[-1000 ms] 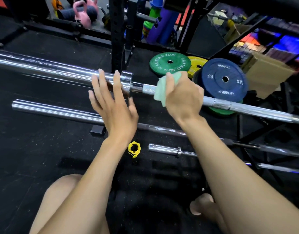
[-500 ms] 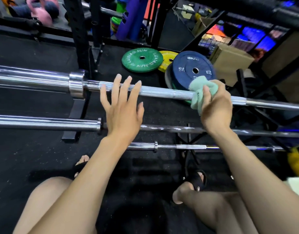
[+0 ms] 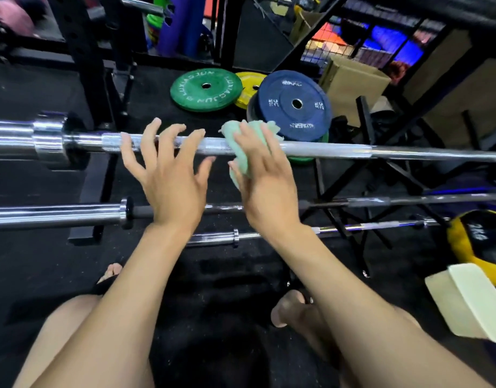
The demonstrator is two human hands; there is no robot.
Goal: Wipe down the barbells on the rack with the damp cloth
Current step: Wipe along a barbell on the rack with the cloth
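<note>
Head view looking down past bare knees at a black rubber gym floor (image 3: 45, 261). Three barbells lie across the frame; the top barbell (image 3: 325, 151) is chrome with a knurled shaft and a fat sleeve on the left. The left hand (image 3: 168, 175) has its fingers spread and relaxed, tips at the bar, gripping nothing. The right hand (image 3: 265, 175) presses a pale green cloth (image 3: 238, 152), bunched and draped over the top bar, with mostly straight fingers. Off to the right sits a cream box (image 3: 470, 301) by a yellow-black ball (image 3: 482, 236). Further back: green plate (image 3: 206, 89), blue plate (image 3: 295, 105), cardboard box (image 3: 353, 79), black rack uprights
</note>
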